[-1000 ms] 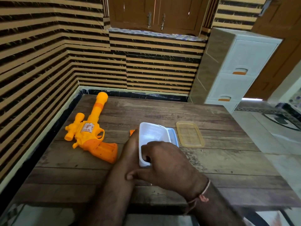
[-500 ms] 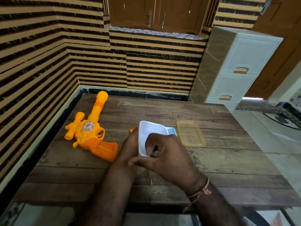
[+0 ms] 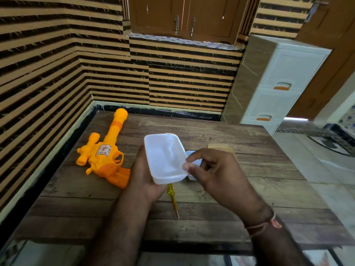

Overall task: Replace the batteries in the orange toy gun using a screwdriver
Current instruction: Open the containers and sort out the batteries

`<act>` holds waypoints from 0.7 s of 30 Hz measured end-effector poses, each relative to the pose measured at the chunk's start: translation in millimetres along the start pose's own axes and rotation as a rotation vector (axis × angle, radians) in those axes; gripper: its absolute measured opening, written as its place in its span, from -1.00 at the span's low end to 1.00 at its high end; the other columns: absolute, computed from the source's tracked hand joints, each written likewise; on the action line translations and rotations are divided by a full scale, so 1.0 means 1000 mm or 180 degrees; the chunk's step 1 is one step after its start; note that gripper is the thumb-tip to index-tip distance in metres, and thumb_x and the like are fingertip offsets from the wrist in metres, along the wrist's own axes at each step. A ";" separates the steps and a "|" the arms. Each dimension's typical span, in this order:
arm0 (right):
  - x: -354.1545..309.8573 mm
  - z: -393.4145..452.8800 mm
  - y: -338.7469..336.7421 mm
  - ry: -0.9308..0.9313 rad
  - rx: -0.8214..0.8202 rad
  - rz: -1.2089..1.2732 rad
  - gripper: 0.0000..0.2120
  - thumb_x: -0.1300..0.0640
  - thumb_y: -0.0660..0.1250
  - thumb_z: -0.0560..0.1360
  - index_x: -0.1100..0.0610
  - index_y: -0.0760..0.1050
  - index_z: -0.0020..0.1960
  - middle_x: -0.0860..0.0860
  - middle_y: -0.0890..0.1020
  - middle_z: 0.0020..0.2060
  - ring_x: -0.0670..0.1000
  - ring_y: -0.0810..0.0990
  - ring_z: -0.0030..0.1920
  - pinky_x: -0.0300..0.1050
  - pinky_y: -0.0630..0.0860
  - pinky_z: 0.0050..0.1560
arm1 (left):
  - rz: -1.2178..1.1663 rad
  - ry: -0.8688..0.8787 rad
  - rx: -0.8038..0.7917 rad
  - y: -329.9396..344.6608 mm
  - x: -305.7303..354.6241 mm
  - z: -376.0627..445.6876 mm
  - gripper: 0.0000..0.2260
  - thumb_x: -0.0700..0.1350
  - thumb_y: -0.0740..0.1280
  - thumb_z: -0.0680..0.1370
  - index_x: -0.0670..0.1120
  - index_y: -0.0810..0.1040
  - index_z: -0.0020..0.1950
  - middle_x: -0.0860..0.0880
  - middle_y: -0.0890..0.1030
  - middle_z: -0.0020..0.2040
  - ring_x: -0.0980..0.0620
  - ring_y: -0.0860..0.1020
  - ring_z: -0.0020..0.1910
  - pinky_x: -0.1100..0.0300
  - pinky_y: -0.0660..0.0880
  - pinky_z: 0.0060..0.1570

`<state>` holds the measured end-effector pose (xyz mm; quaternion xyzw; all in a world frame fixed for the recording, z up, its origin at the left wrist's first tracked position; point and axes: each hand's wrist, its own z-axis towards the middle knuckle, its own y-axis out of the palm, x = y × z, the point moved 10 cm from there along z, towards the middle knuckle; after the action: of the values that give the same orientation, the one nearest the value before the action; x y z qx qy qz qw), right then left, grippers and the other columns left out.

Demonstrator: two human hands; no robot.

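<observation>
Closest to you, your forearms are reaching in over the near edge of the wooden table (image 3: 221, 233), and there's a thread band (image 3: 269, 223) sitting on your right wrist. The yellow screwdriver (image 3: 172, 198) is lying on the planks between your arms, tip pointing toward you, handle end tucked under the white tub (image 3: 163, 158). Your left hand (image 3: 144, 177) is cupping that tub from below and the left, tilting it up. Your right hand (image 3: 217, 175) is pinching the tub's right rim with thumb and fingertips. A second pale container (image 3: 194, 164) is peeking out just behind those fingers, and a clear yellowish lid (image 3: 221, 148) is lying beyond your knuckles. The orange toy gun (image 3: 105, 154) is lying flat left of your left hand, barrel pointing toward the striped wall (image 3: 57, 73). A white drawer unit (image 3: 278, 83) is standing past the table's far right corner.
</observation>
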<state>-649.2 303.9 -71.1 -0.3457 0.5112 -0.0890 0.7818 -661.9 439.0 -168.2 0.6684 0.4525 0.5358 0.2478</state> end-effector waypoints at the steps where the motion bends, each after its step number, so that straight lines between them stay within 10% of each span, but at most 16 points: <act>1: 0.017 0.005 -0.009 0.0167 0.0207 0.0124 -0.94 0.07 0.48 0.44 0.02 0.63 -0.18 -0.18 0.53 -0.51 -0.18 0.45 -0.48 -0.29 0.39 -0.39 | -0.0017 0.0030 -0.0072 0.002 0.002 0.002 -0.59 0.09 0.19 0.62 -0.07 0.72 -0.19 -0.09 0.67 -0.17 -0.12 0.66 -0.21 -0.08 0.59 -0.10; 11: 0.167 -0.021 -0.064 0.2331 0.1504 0.1736 -0.74 0.19 0.42 0.51 0.14 0.41 -0.29 0.06 0.47 -0.53 0.04 0.44 -0.47 -0.21 0.32 -0.40 | -0.0052 -0.0049 -0.0132 -0.002 0.002 0.011 -0.68 0.14 0.21 0.60 -0.02 0.66 0.00 -0.06 0.70 -0.11 -0.12 0.67 -0.17 -0.09 0.60 -0.15; 17: 0.165 -0.022 -0.046 0.2283 0.1317 0.2145 -0.75 0.15 0.39 0.53 0.14 0.39 -0.26 0.03 0.35 -0.54 -0.04 0.32 -0.59 -0.26 0.23 -0.50 | -0.0254 -0.0149 -0.0197 -0.005 -0.001 0.014 -0.36 0.39 0.19 0.48 0.01 0.51 0.39 -0.15 0.60 0.27 -0.29 0.49 0.31 -0.28 0.51 0.09; 21: 0.144 -0.014 -0.032 0.2034 0.1048 0.2068 -0.69 0.13 0.44 0.50 0.12 0.37 -0.32 0.04 0.29 -0.51 -0.03 0.22 -0.57 -0.21 0.15 -0.47 | -0.0205 -0.0062 -0.0341 -0.001 0.000 0.013 -0.46 0.25 0.25 0.52 0.01 0.46 0.42 -0.15 0.61 0.19 -0.27 0.52 0.25 -0.27 0.55 0.01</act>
<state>-587.9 202.9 -160.9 0.0048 0.7864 -0.0216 0.6173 -649.6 441.2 -173.1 0.6445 0.4420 0.5445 0.3047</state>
